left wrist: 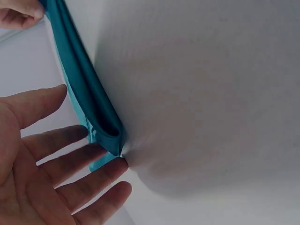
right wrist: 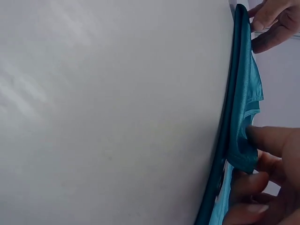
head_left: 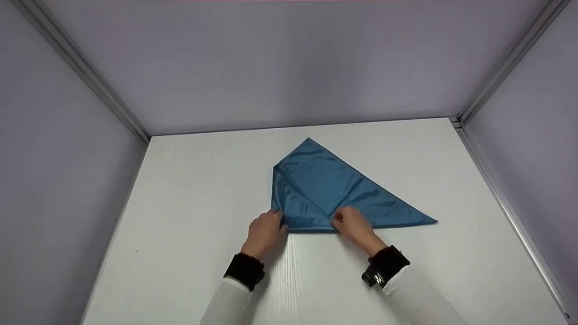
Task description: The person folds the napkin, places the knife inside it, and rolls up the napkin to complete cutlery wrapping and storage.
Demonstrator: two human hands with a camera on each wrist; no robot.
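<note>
Wrist-view cloth (left wrist: 101, 119) fold, overhead flat

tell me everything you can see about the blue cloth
The blue cloth is a shiny, satin-looking teal fabric, folded into layers that form a rough triangle with one long point reaching right. It lies flat on the white table, near its middle. Creases cross its top layer. The left hand touches its near left corner with straight fingers; the right hand pinches a fold at the near edge.
</note>
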